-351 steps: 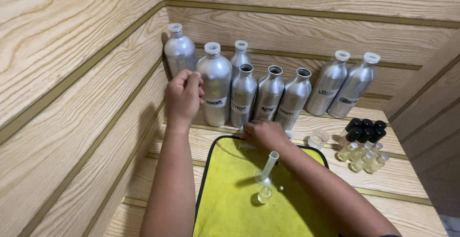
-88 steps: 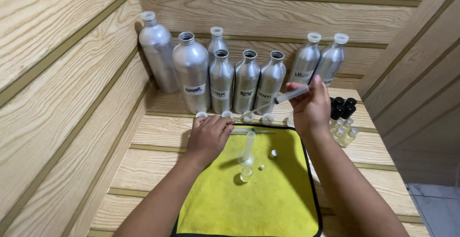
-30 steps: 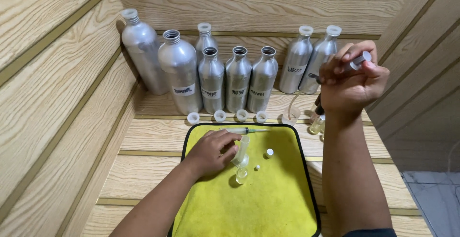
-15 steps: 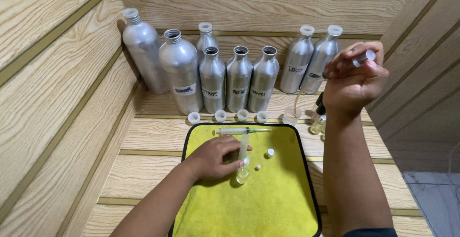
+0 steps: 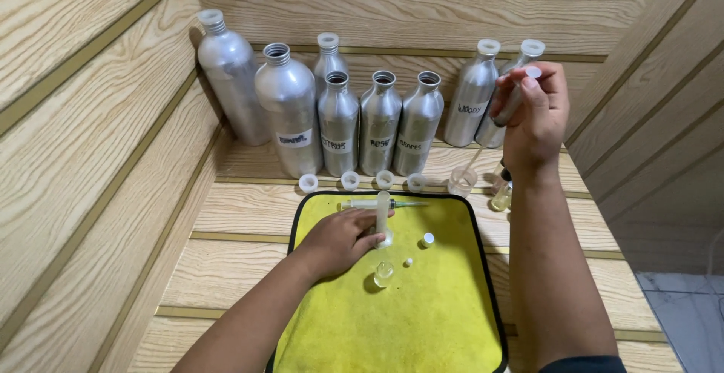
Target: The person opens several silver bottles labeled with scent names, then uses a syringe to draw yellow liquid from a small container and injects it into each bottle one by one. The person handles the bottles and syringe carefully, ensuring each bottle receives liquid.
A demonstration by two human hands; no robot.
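My left hand grips the base of a small clear measuring cylinder standing upright on the yellow cloth. Just in front of it sits a tiny clear glass vial. My right hand is raised at the right and holds a syringe pointing down, its thin tip reaching into a small clear cup on the wooden shelf. A second syringe lies flat on the cloth's far edge.
Several silver aluminium bottles stand in a row against the wooden back wall, some with no cap. White caps lie in front of them. Small vials stand behind my right forearm. Two tiny white pieces rest on the cloth.
My left hand has set the measuring cylinder upright, a little away from the vial. My right hand has tilted the syringe from level to pointing down into the clear cup.
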